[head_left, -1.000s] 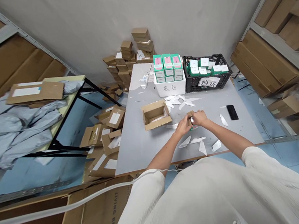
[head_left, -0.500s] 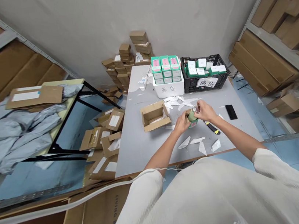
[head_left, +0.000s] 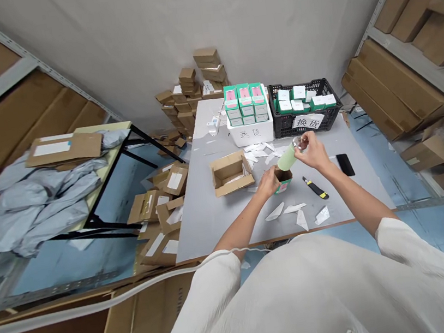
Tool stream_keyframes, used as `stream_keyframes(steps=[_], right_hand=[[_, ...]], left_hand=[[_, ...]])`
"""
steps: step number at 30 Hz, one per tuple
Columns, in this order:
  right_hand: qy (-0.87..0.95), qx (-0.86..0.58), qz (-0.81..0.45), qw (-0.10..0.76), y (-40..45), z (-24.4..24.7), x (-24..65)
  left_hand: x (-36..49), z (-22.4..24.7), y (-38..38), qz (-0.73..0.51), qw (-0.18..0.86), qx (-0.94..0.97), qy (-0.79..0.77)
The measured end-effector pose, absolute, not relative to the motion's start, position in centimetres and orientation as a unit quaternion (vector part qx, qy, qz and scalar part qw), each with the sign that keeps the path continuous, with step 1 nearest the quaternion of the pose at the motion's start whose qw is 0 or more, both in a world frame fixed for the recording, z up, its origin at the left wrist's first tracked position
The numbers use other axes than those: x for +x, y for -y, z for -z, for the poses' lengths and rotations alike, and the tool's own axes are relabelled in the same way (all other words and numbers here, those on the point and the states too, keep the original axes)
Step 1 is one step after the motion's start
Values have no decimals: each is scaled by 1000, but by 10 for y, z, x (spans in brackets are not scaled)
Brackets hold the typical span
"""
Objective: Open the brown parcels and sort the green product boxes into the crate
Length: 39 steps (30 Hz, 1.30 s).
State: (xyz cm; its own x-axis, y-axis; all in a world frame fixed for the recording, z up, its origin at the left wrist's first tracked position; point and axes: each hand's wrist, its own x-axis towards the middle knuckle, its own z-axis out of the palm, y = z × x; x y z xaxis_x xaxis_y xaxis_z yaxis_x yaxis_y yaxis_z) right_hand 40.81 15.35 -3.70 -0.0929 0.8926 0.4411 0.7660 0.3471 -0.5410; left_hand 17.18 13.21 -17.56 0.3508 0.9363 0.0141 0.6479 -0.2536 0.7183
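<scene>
My left hand [head_left: 268, 183] grips a small green-and-kraft box [head_left: 283, 181] standing on the grey table [head_left: 199, 214]. My right hand [head_left: 313, 152] holds a pale green bottle [head_left: 287, 160] with a clear glass top [head_left: 300, 144], tilted up and out of that box. A utility knife [head_left: 315, 187] with a yellow and black handle lies just right of the box, touching neither hand. A black phone [head_left: 345, 164] lies past my right hand. White paper scraps [head_left: 283, 211] sit near the table's front edge, and an open cardboard box [head_left: 231, 173] stands left of my left hand.
At the table's back stand a white foam box [head_left: 249, 129] of pink-and-green cartons and a black crate [head_left: 304, 105] of white-and-green boxes. Kraft boxes [head_left: 191, 96] pile by the wall. Loaded carton shelves [head_left: 393, 93] flank the right; grey mailers [head_left: 45, 205] lie on a side table.
My right hand has drawn the pale green bottle up and to the right, out of the small box. My left hand stays on the box, which now stands apart from the bottle.
</scene>
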Motion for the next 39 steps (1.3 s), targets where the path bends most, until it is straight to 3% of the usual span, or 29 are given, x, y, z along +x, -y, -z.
stream_keyframes(steps=[7,16,21,28,39], right_hand=[[721,-575,-121,368,-151,36,407],[670,-575,-185,431,-162,30,396],[612,-522,-311,506,-175,59,393],[595,-452,-500,437,-159,95,381],[556,-472,-519,445,-150,101,372]], left_hand=[[168,163,-120,-176,266,768,-555],[179,122,-122,-272,283,748,-536],[183,126,-124,-346,367,690,-518],[186,136,-128,-431,517,610,-419],[177,126,-131,-402,389,631,-537]])
